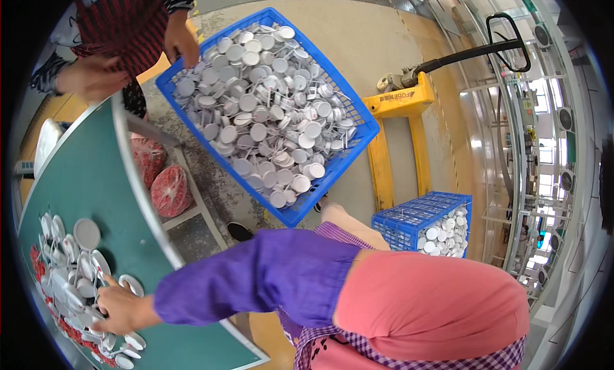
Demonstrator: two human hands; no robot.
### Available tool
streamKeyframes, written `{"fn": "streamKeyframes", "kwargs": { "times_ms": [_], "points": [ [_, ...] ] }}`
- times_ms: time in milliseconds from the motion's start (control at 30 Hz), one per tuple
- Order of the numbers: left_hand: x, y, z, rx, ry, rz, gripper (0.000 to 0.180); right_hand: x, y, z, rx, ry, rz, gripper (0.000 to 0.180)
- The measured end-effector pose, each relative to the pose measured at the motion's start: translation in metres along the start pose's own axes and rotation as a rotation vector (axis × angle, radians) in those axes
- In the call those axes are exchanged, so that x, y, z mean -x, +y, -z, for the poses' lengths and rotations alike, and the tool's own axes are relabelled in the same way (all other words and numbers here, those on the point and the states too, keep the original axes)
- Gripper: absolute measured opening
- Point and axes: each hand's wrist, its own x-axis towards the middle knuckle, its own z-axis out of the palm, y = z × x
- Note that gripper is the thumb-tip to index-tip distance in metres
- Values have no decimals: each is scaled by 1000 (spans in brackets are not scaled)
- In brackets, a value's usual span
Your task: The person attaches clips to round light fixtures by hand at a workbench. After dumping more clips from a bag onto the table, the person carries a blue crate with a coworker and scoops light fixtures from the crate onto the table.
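Observation:
My right hand (120,308), at the end of a purple sleeve, reaches across to the green tabletop (163,347) on the left. Its fingers are closed on a white disc (96,312) at the edge of a pile; the fingers partly hide this piece. The pile holds several flat, round white pieces, some with thin stems. One larger disc (86,234) lies at the pile's far end. Small red pieces (70,331) lie along the pile's left side. My left hand is out of view.
A blue crate (272,18) full of white discs stands beyond my arm. Another person's hands (181,42) are near it. Filled bags with red contents (169,191) sit under the table. A yellow pallet truck (400,101) and a second blue crate (400,216) are right.

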Motion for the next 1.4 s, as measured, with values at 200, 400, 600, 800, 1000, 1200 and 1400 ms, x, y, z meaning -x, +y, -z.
{"fn": "streamKeyframes", "kwargs": {
  "times_ms": [200,400,600,800,1000,1200,1400],
  "points": [
    [272,136,-104,230,-650,440,41,152,119,175,-212,418,135,32],
    [507,36,-242,334,-1317,863,71,340,388,400,74,1000,-656,72],
    [593,-35,-386,-68,-1504,185,102,432,490,561,226,1130,-705,105],
    [655,-26,-430,-131,-1584,68,117,444,549,641,-39,1167,-900,98],
    [678,-40,-430,-88,-1406,526,94,383,531,594,-203,787,-703,83],
    [640,-7,-466,77,-2030,1009,78,395,548,627,-112,834,-910,82],
    [685,4,-480,496,-1755,1366,86,355,534,599,-86,601,-549,104]
  ]
}}
